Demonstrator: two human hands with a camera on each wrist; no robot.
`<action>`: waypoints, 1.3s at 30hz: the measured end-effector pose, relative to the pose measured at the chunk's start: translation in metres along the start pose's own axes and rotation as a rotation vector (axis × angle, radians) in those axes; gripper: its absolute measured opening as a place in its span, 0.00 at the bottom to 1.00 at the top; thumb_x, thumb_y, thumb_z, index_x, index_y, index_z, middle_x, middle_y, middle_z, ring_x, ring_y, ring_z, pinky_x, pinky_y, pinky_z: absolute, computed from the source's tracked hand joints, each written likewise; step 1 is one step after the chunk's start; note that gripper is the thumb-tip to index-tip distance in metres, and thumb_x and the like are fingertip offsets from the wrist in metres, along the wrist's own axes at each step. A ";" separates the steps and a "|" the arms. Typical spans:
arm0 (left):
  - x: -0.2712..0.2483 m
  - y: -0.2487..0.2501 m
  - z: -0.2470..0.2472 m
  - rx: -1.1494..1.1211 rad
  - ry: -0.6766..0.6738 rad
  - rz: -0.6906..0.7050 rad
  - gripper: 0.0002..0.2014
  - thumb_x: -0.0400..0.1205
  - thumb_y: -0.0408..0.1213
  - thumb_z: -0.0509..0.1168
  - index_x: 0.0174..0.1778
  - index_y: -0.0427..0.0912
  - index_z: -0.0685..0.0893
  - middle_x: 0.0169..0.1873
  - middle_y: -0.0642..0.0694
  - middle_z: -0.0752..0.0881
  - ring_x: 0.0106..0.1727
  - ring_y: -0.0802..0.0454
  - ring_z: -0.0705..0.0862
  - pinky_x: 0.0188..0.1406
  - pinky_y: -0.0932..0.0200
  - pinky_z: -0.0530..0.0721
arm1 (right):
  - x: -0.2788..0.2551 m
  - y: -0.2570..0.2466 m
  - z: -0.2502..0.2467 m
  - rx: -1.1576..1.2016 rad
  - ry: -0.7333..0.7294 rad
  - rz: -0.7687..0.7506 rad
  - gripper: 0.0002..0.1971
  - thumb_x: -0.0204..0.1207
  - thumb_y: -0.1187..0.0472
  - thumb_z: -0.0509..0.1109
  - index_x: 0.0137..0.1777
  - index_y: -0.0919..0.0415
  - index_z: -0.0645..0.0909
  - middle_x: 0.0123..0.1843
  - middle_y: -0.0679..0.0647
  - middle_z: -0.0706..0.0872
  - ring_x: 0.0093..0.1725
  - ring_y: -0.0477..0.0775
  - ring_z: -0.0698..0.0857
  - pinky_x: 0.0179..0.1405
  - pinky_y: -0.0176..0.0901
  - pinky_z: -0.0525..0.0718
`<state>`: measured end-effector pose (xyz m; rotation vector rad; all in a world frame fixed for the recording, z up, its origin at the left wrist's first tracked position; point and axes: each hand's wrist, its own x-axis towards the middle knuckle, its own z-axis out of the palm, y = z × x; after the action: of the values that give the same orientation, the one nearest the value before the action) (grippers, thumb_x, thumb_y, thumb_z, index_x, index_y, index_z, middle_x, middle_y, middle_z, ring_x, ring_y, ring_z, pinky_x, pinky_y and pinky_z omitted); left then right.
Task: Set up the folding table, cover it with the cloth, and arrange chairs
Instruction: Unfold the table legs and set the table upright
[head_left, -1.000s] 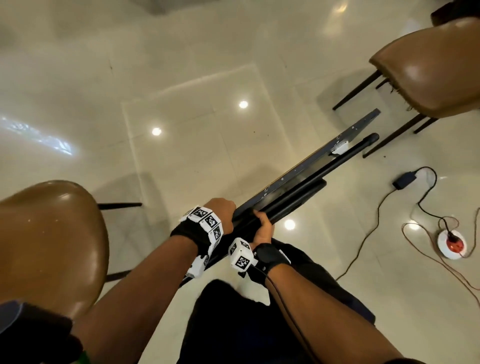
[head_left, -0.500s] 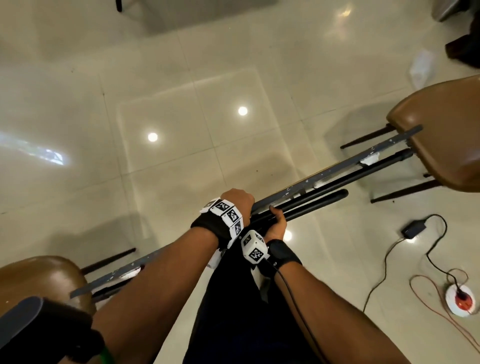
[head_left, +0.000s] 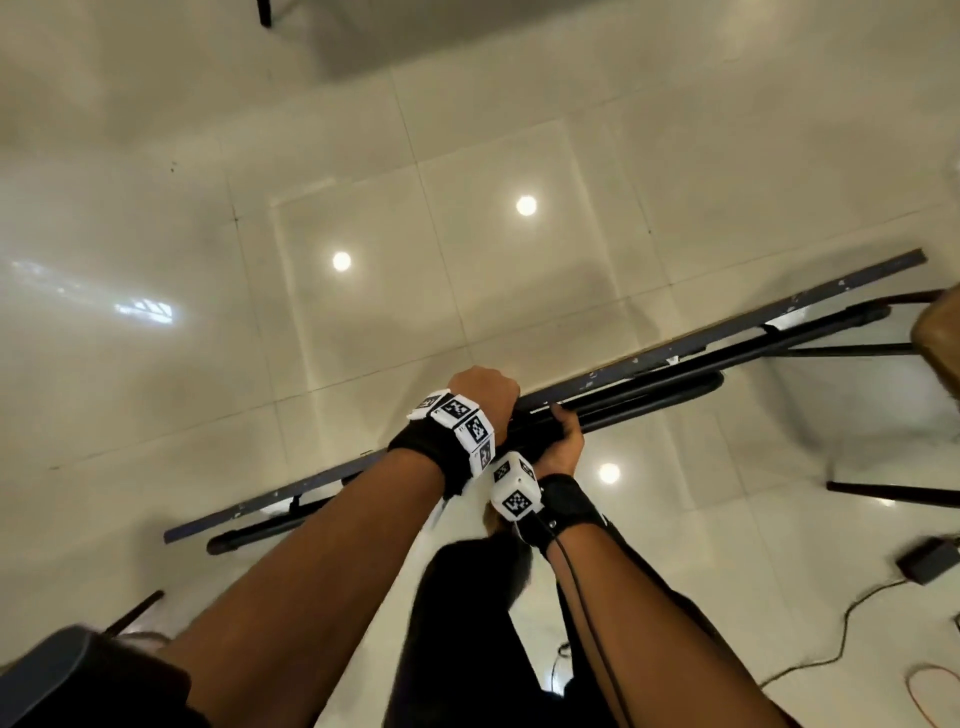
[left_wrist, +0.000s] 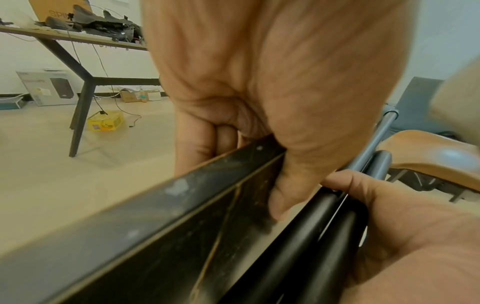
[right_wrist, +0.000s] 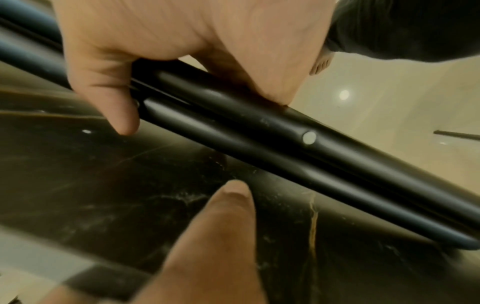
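I hold the folded table on its edge above the tiled floor; it runs from lower left to upper right, a dark scuffed top with black tube legs folded flat against it. My left hand grips the top's rim from above, fingers curled over one side and thumb on the other. My right hand grips the folded black leg tubes beside it. A brown chair shows at the right edge, its seat close to the table's far end. No cloth is in view.
A dark chair leg lies low at the right and another chair leg at lower left. A black power adapter with cables sits on the floor at the right. A desk with boxes under it stands by the far wall.
The table has swung with me towards level across my front, and its left end has come into view. The brown chair on the left has dropped out of sight. Both hands keep their grips.
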<state>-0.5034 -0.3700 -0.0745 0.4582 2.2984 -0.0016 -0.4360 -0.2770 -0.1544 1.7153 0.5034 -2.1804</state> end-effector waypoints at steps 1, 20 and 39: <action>0.007 -0.010 -0.004 -0.006 -0.001 -0.014 0.12 0.78 0.38 0.68 0.56 0.40 0.84 0.52 0.39 0.86 0.55 0.37 0.86 0.49 0.51 0.82 | 0.004 0.001 0.013 -0.020 0.001 0.006 0.29 0.53 0.53 0.79 0.56 0.66 0.86 0.48 0.63 0.89 0.46 0.65 0.88 0.47 0.52 0.85; 0.084 -0.144 0.005 0.085 -0.107 0.033 0.12 0.81 0.39 0.64 0.58 0.41 0.83 0.52 0.40 0.86 0.54 0.40 0.86 0.42 0.53 0.77 | 0.069 0.067 0.136 0.079 0.113 -0.042 0.12 0.70 0.57 0.68 0.46 0.65 0.83 0.41 0.62 0.87 0.44 0.62 0.84 0.63 0.52 0.80; 0.059 -0.108 0.048 0.104 -0.091 0.041 0.11 0.80 0.39 0.65 0.56 0.44 0.85 0.49 0.41 0.87 0.52 0.39 0.86 0.42 0.53 0.78 | 0.069 0.080 0.049 0.083 0.094 -0.035 0.09 0.64 0.57 0.69 0.38 0.63 0.79 0.34 0.59 0.82 0.35 0.61 0.82 0.42 0.49 0.81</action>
<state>-0.5418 -0.4591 -0.1645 0.5471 2.2061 -0.1201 -0.4579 -0.3726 -0.2170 1.8734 0.4760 -2.1815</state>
